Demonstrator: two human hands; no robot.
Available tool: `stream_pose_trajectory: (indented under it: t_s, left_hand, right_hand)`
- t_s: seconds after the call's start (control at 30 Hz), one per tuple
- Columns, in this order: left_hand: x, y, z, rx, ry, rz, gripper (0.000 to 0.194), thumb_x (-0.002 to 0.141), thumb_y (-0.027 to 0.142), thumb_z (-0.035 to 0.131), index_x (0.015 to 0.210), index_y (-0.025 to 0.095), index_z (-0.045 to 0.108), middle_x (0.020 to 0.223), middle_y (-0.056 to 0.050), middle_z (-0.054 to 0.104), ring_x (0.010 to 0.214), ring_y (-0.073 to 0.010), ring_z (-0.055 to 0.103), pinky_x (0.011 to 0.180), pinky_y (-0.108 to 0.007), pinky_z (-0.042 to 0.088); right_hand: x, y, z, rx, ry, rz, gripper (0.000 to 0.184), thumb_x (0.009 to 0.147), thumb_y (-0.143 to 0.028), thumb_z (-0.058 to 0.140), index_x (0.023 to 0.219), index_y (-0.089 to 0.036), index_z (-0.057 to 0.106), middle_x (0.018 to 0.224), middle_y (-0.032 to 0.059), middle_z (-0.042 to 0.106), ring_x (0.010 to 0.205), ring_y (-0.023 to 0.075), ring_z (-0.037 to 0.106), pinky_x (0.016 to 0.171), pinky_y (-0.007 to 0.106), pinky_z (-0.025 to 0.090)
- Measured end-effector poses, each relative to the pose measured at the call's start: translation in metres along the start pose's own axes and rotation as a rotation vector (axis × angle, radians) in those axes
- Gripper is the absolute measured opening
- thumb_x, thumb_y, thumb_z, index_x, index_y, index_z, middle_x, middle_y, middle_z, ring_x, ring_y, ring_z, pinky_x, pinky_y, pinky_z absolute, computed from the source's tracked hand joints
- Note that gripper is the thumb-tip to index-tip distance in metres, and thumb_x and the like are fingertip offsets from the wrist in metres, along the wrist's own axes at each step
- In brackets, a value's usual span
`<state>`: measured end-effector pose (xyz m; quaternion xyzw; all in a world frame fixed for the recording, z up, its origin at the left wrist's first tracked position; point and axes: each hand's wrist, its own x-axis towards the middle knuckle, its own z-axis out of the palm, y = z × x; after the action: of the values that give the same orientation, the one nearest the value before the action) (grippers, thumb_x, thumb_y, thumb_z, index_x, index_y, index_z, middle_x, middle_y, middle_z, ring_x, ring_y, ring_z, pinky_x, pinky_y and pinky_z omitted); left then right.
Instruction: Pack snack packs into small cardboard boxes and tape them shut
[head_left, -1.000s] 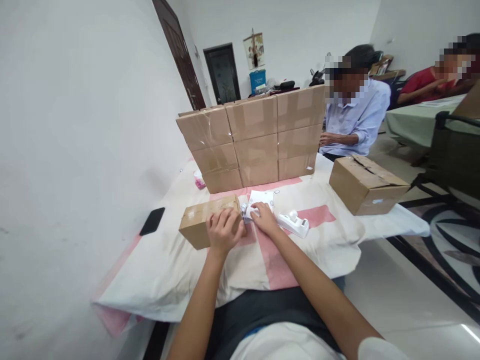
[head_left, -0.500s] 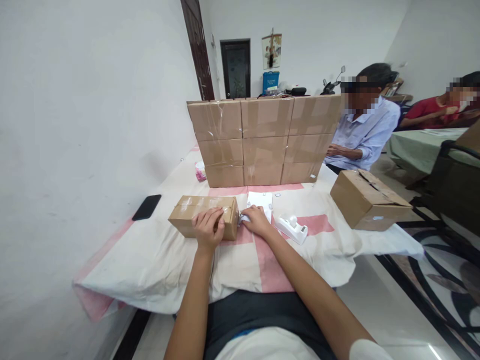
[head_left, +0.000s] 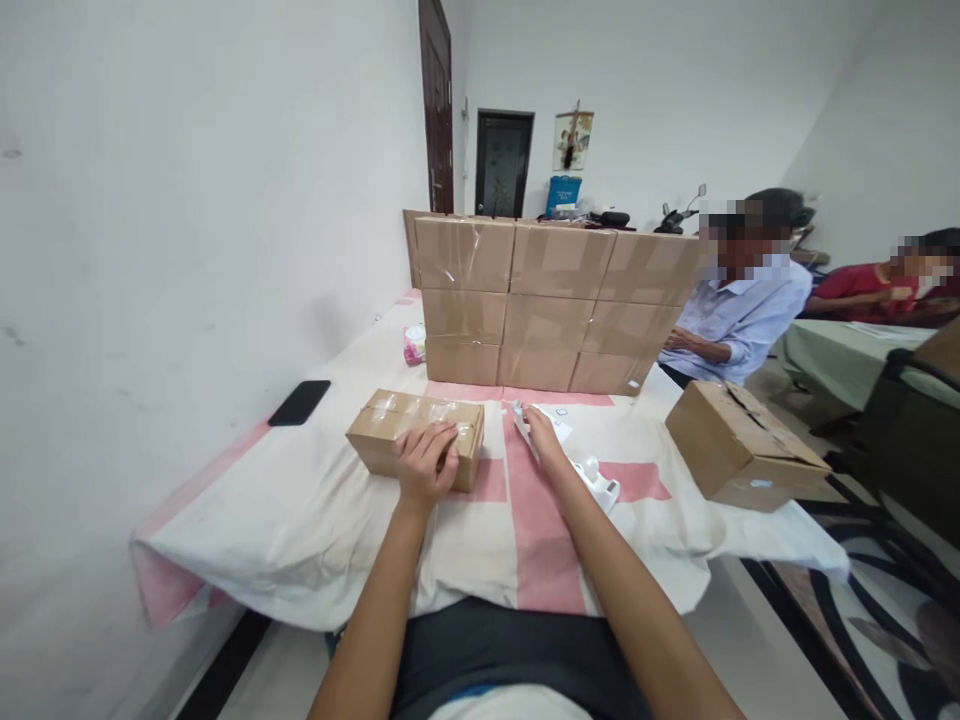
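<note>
A taped cardboard box (head_left: 367, 448) lies on the table in front of me. Over its top front edge, near the right end, my left hand (head_left: 427, 458) grips it with the fingers bent and close together. My right hand (head_left: 541, 432) is closed on a white sheet of paper (head_left: 560, 428), to the right of the box and apart from it. A small pale bit shows at its fingertips, too small to make out. Just right of my right forearm sits a white tape dispenser (head_left: 600, 483), partly covered by the arm.
Behind stands a stack of taped cardboard boxes (head_left: 547, 310). Another box (head_left: 739, 450) is at the table's right edge. A black phone (head_left: 300, 402) lies by the wall at left, and a pink-and-white packet (head_left: 414, 345) beside the stack. Two people (head_left: 757, 290) sit at right.
My right hand has moved away from the box's right end, to the right, and the paper has shifted and turned with it. My left hand stays on the box. The view has shifted slightly.
</note>
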<state>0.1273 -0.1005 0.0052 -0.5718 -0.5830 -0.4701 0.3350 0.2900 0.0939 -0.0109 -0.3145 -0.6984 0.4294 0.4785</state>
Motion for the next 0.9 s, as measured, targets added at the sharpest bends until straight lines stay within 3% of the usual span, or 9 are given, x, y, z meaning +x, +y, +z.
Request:
stream_pose_trajectory:
  t_s: [0.1,0.3,0.53,0.6,0.7,0.73,0.8,0.9]
  left_hand:
    - [-0.002,0.0,0.0,-0.001,0.003,-0.006,0.023,0.094,0.025,0.052,0.107,0.023,0.07,0.112,-0.004,0.077,0.104,-0.0249,0.07,0.092,-0.043,0.037]
    - [-0.003,0.001,0.0,0.004,0.007,-0.014,0.023,0.093,0.025,0.053,0.107,0.023,0.071,0.112,-0.004,0.077,0.103,-0.0241,0.07,0.092,-0.042,0.038]
    - [-0.004,-0.002,-0.003,0.006,-0.01,-0.027,0.023,0.092,0.025,0.053,0.107,0.024,0.07,0.113,-0.003,0.077,0.104,-0.0243,0.07,0.092,-0.043,0.038]
    - [0.0,0.008,-0.006,-0.002,0.032,-0.057,0.02,0.092,0.023,0.053,0.102,0.024,0.07,0.109,-0.003,0.078,0.1,-0.0245,0.07,0.092,-0.044,0.039]
    - [0.015,0.046,-0.002,-0.091,0.13,-0.076,0.018,0.091,0.022,0.05,0.088,0.025,0.068,0.097,-0.004,0.077,0.093,-0.0243,0.069,0.091,-0.045,0.041]
    - [0.022,0.062,0.004,-0.174,0.091,-0.032,0.018,0.091,0.024,0.049,0.089,0.025,0.068,0.097,-0.004,0.076,0.095,-0.0238,0.068,0.091,-0.044,0.043]
    - [0.038,0.092,0.023,-0.328,-0.139,0.026,0.019,0.093,0.028,0.05,0.096,0.027,0.068,0.105,-0.003,0.074,0.101,-0.0217,0.065,0.095,-0.039,0.045]
    - [0.051,0.113,0.065,-0.274,-0.411,-0.003,0.024,0.092,0.03,0.051,0.109,0.024,0.068,0.126,-0.007,0.066,0.116,-0.025,0.058,0.103,-0.038,0.044]
  right_hand:
    - [0.009,-0.009,-0.006,-0.025,0.122,-0.009,0.035,0.085,-0.05,0.054,0.089,-0.019,0.07,0.115,0.0127,0.068,0.107,0.0266,0.061,0.091,0.039,0.049]
    - [0.032,-0.02,-0.017,0.023,0.215,0.016,0.032,0.073,-0.044,0.069,0.092,-0.019,0.06,0.087,0.0038,0.066,0.063,0.0145,0.056,0.058,0.028,0.048]
    - [0.063,-0.032,-0.03,0.19,0.226,0.064,0.045,0.069,-0.045,0.069,0.097,-0.025,0.041,0.067,-0.0087,0.054,0.042,0.0083,0.047,0.041,0.021,0.036]
    - [0.069,-0.037,-0.032,0.222,0.207,0.062,0.046,0.069,-0.046,0.069,0.099,-0.026,0.041,0.067,-0.0092,0.055,0.04,0.0071,0.045,0.04,0.02,0.034]
    - [0.073,-0.043,-0.028,0.247,0.16,0.067,0.045,0.069,-0.044,0.071,0.1,-0.025,0.045,0.065,-0.0078,0.058,0.041,0.0077,0.047,0.039,0.019,0.032]
    - [0.074,-0.043,-0.025,0.252,0.144,0.075,0.045,0.069,-0.044,0.072,0.1,-0.024,0.047,0.064,-0.0074,0.059,0.042,0.0085,0.048,0.039,0.019,0.032]
    - [0.074,-0.041,-0.018,0.261,0.113,0.095,0.045,0.069,-0.045,0.071,0.101,-0.023,0.049,0.064,-0.0058,0.061,0.045,0.0103,0.052,0.04,0.019,0.033]
    - [0.073,-0.035,-0.013,0.266,0.091,0.117,0.045,0.067,-0.045,0.071,0.1,-0.023,0.05,0.071,-0.0019,0.068,0.05,0.0117,0.057,0.042,0.02,0.037]
